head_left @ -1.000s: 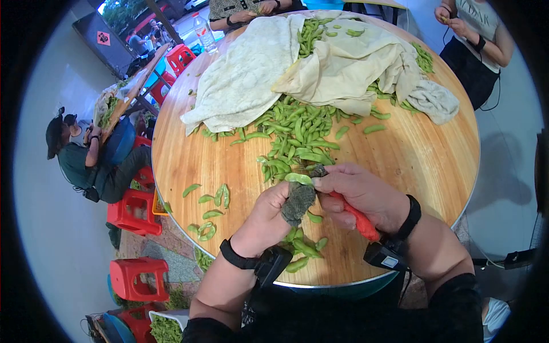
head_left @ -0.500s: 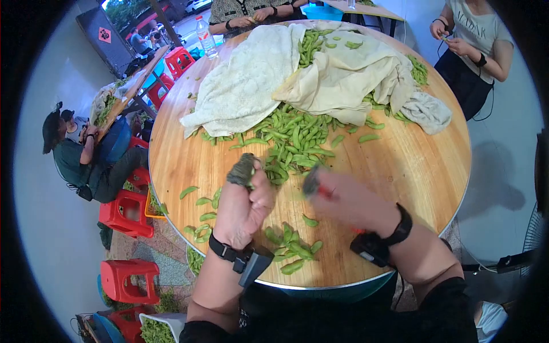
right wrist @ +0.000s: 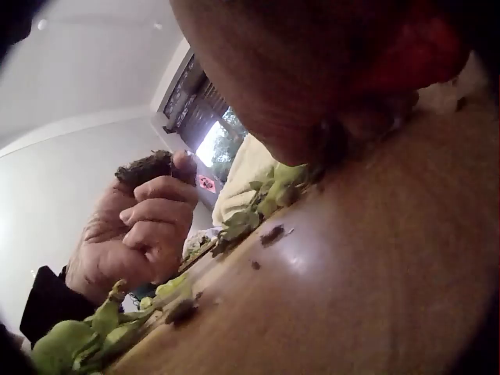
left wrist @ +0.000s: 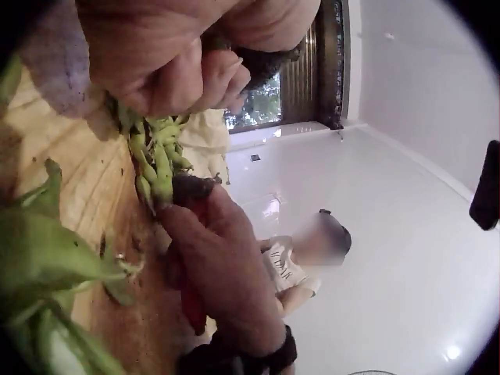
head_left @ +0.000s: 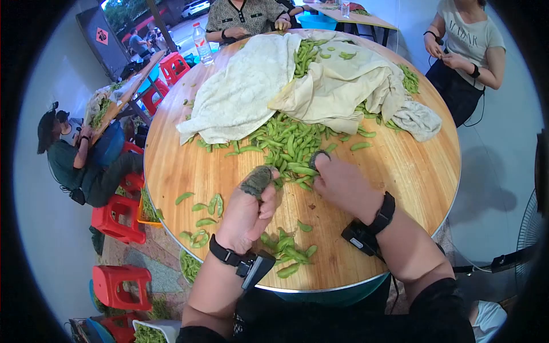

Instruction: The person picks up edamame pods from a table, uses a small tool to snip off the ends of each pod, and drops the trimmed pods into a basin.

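Note:
My left hand (head_left: pixel 249 208) is raised over the table with its fingers curled and a dark wrap (head_left: pixel 257 181) on its thumb. In the right wrist view no item shows in the left hand (right wrist: pixel 141 223). Beside the pod pile (head_left: pixel 289 140), my right hand (head_left: pixel 346 188) reaches down, its wrapped digit (head_left: pixel 318 158) close to a green pod (head_left: pixel 302 169). The left wrist view shows its fingertips at the end of a pod (left wrist: pixel 162 176); whether they pinch it I cannot tell. The right hand (left wrist: pixel 230 269) curls round a red object (left wrist: pixel 193 306).
Pale cloths (head_left: pixel 246 86) cover part of the pile on the round wooden table (head_left: pixel 400 211). Loose pods (head_left: pixel 289 251) lie near the front edge and at the left. A water bottle (head_left: pixel 201 44) stands at the back. Other people are around, with red stools (head_left: pixel 118 218) at left.
My hands were together around a pod and have parted. The left hand has moved left, fingers curled; the right hand has moved to the pile's right edge. The view has shifted slightly.

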`<act>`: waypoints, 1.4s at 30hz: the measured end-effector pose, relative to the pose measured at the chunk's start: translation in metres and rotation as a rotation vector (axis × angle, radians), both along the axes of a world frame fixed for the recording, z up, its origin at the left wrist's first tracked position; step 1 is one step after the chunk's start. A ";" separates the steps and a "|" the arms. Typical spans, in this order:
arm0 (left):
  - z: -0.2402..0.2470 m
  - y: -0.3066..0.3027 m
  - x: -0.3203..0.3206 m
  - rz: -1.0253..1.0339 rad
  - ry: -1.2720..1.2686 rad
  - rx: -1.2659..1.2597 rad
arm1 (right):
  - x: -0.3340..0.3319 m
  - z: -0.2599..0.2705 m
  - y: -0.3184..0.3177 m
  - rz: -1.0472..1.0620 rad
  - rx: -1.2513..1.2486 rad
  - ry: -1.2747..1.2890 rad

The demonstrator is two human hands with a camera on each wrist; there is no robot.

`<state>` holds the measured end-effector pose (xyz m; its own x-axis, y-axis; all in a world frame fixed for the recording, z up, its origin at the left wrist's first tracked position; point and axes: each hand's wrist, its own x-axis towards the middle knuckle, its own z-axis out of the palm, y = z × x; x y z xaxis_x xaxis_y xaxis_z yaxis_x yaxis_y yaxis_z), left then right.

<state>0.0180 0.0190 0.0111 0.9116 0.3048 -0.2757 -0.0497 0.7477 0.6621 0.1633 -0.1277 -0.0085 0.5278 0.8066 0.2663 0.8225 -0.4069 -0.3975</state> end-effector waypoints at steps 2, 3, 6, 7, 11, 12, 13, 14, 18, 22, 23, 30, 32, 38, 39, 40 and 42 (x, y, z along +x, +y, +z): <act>0.002 -0.003 -0.001 -0.044 0.058 0.116 | 0.004 0.000 -0.004 -0.023 0.025 0.008; 0.001 -0.003 -0.001 -0.043 0.056 0.118 | 0.008 0.002 -0.008 0.009 0.116 -0.035; -0.004 -0.002 -0.002 -0.134 0.104 0.185 | 0.006 0.016 -0.018 0.103 0.196 -0.068; -0.004 -0.004 -0.002 -0.199 0.106 0.195 | 0.003 0.024 -0.021 0.162 0.186 -0.057; 0.004 -0.012 -0.002 -0.393 0.177 0.208 | -0.011 0.033 -0.024 0.229 0.133 -0.153; 0.001 -0.010 -0.003 -0.428 0.155 0.249 | -0.014 0.036 -0.025 0.235 0.120 -0.149; 0.000 -0.011 -0.002 -0.430 0.158 0.249 | -0.014 0.037 -0.025 0.241 0.106 -0.144; -0.002 -0.014 -0.002 -0.355 0.138 0.291 | -0.011 0.031 -0.023 0.239 0.107 -0.141; -0.002 -0.016 0.000 -0.293 0.133 0.348 | 0.001 0.018 -0.019 0.198 0.267 -0.053; -0.011 -0.009 0.005 -0.151 0.178 0.415 | 0.001 0.012 -0.017 -0.011 0.220 0.050; -0.005 -0.007 0.003 0.010 0.142 0.290 | 0.003 0.012 -0.018 -0.011 0.221 0.049; 0.001 -0.007 0.007 0.240 0.096 0.179 | -0.008 0.014 -0.012 0.047 0.053 -0.141; 0.002 -0.007 0.005 0.187 0.097 0.187 | -0.006 0.008 -0.010 0.007 0.043 -0.154; -0.012 -0.011 0.004 0.095 0.034 0.368 | 0.007 0.019 -0.020 0.009 0.191 -0.072; -0.013 -0.016 0.007 0.171 0.041 0.481 | 0.006 0.025 -0.024 0.114 0.187 -0.031; -0.017 -0.018 0.008 0.173 0.045 0.481 | 0.004 0.032 -0.028 0.219 0.183 0.011; -0.026 -0.018 0.009 0.073 -0.076 0.632 | -0.001 0.042 -0.031 0.286 0.102 0.036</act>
